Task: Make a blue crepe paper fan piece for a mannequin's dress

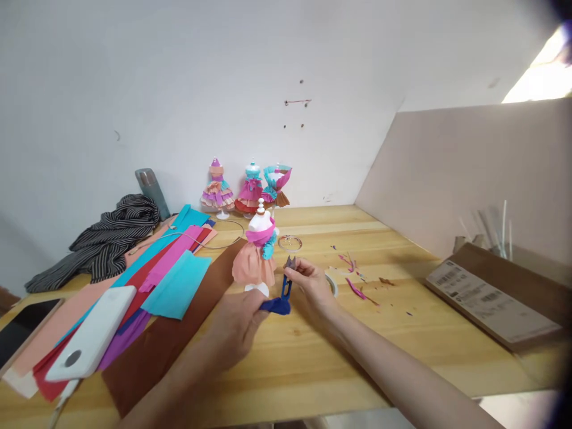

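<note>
My left hand is closed on one end of a small dark blue strip that looks like crepe paper. Between the fingertips of my right hand is a pair of blue-handled thread snips, its metal blades pointing away from me. The snips' lower end meets or overlaps the strip; I cannot tell which. Just beyond both hands stands a small white dress form with a pink band, a turquoise ruffle and a peach skirt. A roll of tape lies partly hidden behind my right hand.
Three dressed dress forms line the wall. At left lie coloured crepe sheets, a white power bank, a phone, striped cloth and a bottle. Paper scraps and a cardboard box are at right.
</note>
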{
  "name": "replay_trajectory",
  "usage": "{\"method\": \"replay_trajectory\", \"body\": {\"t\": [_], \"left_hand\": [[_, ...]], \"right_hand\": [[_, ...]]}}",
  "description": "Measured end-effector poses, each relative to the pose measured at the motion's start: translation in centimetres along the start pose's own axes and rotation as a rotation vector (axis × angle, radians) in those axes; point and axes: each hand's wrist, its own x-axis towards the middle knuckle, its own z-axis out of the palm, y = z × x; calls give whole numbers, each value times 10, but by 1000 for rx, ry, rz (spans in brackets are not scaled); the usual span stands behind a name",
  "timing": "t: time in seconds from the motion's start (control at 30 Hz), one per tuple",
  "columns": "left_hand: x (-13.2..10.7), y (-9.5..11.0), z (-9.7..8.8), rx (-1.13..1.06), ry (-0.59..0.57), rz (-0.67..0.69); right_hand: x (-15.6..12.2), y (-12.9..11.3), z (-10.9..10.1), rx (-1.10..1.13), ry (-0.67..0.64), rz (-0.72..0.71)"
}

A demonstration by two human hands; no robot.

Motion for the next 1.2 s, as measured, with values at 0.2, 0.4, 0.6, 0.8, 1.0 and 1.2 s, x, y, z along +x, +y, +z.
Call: {"method": "replay_trajectory", "body": {"t": [0.2, 0.4, 0.6, 0.8, 1.0, 1.2], "left_hand": [[-5, 2, 31, 296, -125, 131], [-13, -13, 48, 211, -45, 119], [-9, -10, 41, 301, 7, 117], [-6, 9, 27, 357, 12, 51], [-8, 14, 25, 309, 29, 110], [-14, 14, 31, 281, 78, 223]], "right_hand": [[-28, -23, 9, 108, 3, 42], [-39, -29, 14, 171, -116, 160], [-30, -34, 3, 109, -100, 151], [-2, -51, -30, 8, 112, -62], [24, -60, -79, -427, 433, -252], [17, -58, -76, -775, 520, -329]]}}
